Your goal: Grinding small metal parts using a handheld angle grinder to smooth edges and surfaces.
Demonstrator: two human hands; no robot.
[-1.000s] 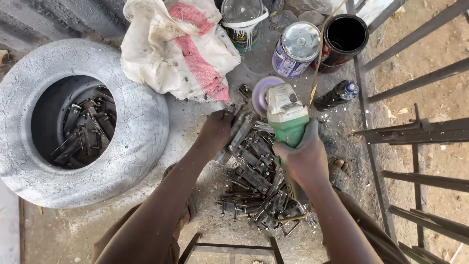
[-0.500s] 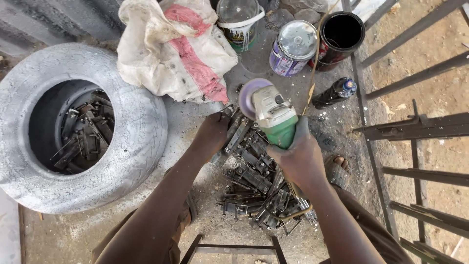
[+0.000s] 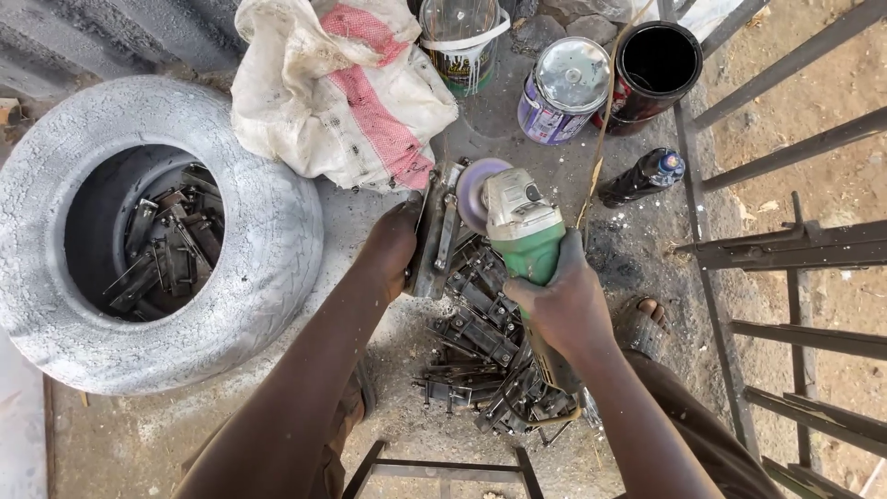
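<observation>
My right hand (image 3: 562,305) grips the green body of an angle grinder (image 3: 519,222). Its purple disc (image 3: 473,192) sits beside a flat metal piece (image 3: 434,229) that my left hand (image 3: 393,242) holds up on edge. Below both hands lies a heap of dark metal brackets (image 3: 480,360) on the ground.
A grey tyre (image 3: 268,231) at left holds more metal parts (image 3: 166,249). A dirty white and red sack (image 3: 342,92), a lidded paint can (image 3: 562,88), a clear-topped tub (image 3: 462,42), a black tin (image 3: 656,65) and a dark bottle (image 3: 642,177) stand behind. A metal gate frame (image 3: 795,249) lies right.
The grinder and both hands have shifted slightly left and forward, and the left hand has lifted one metal piece up against the disc.
</observation>
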